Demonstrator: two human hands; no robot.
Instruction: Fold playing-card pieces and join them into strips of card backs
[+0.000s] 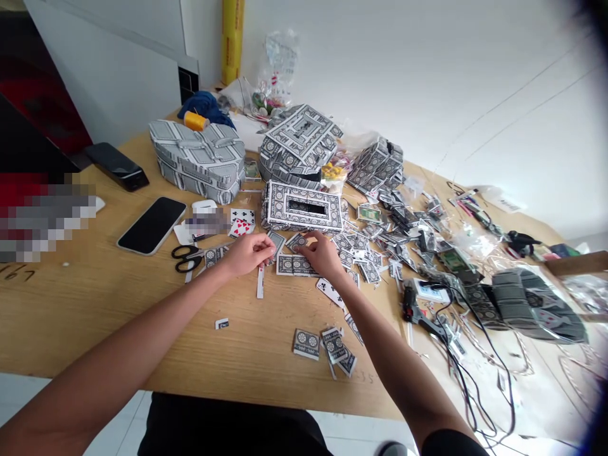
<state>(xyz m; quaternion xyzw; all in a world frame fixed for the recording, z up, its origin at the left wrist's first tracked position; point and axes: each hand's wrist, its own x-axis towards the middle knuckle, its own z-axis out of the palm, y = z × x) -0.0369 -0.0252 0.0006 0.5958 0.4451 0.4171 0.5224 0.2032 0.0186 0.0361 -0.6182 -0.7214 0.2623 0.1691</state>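
The right hand (323,256) pinches a card (295,242), apparently steadying it; the left hand (247,254) is curled, grip unclear from here, scissors (198,255) handily near.

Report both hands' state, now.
Left hand: fingers curled; can't tell whether it holds anything.
Right hand: fingers bent at a patterned card piece; grip can't be told.

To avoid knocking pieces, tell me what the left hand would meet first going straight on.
The left hand would likely meet the grey patterned card just beside it first; depth is unclear, so they may already touch.
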